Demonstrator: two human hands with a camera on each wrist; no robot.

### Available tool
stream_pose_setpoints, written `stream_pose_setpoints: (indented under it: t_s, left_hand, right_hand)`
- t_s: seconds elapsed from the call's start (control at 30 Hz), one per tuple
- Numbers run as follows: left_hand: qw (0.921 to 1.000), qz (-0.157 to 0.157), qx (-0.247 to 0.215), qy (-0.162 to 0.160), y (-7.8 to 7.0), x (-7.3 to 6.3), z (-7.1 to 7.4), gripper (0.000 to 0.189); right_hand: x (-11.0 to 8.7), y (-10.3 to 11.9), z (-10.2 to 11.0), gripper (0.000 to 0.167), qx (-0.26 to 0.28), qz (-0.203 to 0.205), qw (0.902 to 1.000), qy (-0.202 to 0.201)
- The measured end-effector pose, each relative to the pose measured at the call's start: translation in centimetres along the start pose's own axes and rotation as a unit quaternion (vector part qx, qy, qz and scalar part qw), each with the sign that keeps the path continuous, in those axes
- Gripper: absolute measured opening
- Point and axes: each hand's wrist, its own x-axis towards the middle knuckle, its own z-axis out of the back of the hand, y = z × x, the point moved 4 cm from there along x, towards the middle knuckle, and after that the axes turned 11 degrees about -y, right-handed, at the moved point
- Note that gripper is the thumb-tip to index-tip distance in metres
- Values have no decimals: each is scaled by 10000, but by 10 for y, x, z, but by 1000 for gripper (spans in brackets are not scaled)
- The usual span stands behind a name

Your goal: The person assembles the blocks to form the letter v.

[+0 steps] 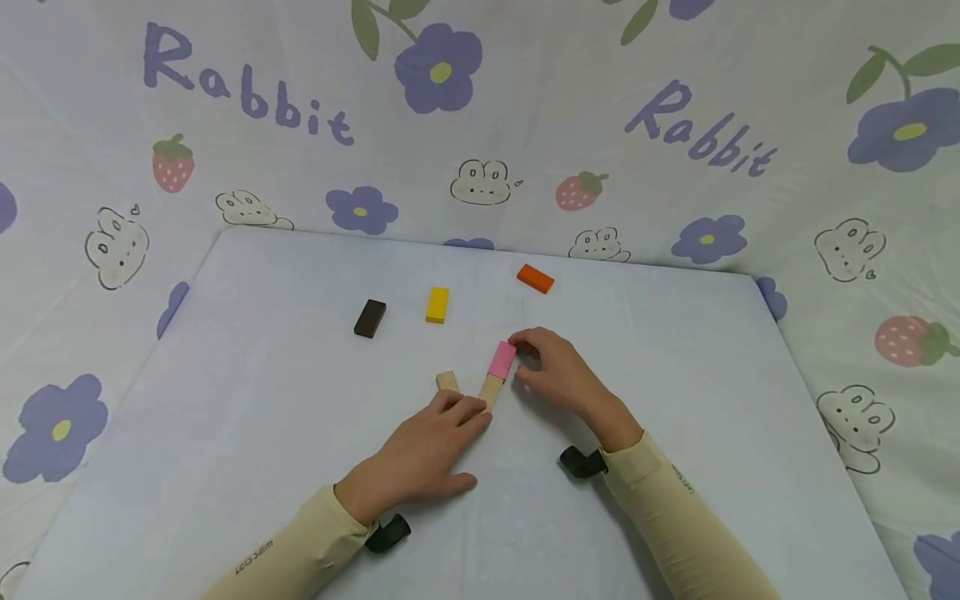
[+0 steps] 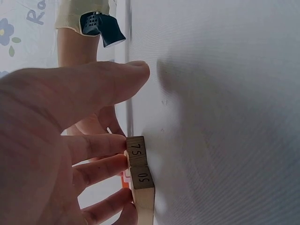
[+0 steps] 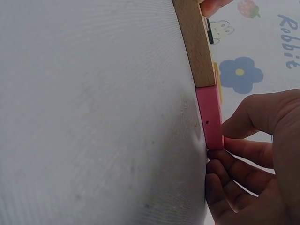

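Landmark: the pink block, set on the table, its near end meeting a wooden block end to end.

Grip state: the left hand, nearer than the pink block and to its left, rests over the wood with fingers spread and thumb clear. The right hand, just right of the pink block, is curved with a fingertip at its far end; whether the thumb also pinches it cannot be told.

Recommended practice: steady the wooden block with the left hand. Apply light pressure at the pink block's far end, along its length, so that the joint seats without skewing. Use the thumb as a side guide only.

Count: 1 pink block; at least 2 of plain wood, including the angled block left of and nearer than the pink block (the left hand may cover more); 1 yellow block, beyond the pink block and left; 1 dark block, farther left of it; 1 orange block, beyond it and slightly right.
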Motion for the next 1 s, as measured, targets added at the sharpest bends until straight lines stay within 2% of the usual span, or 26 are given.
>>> stream_pose_setpoints:
  t_s: [1.0]
  left_hand:
    - [10000, -29, -3, -73, -1, -1, 2, 73]
  right_hand:
    - [-3, 6, 3, 45, 27, 82, 9999, -95]
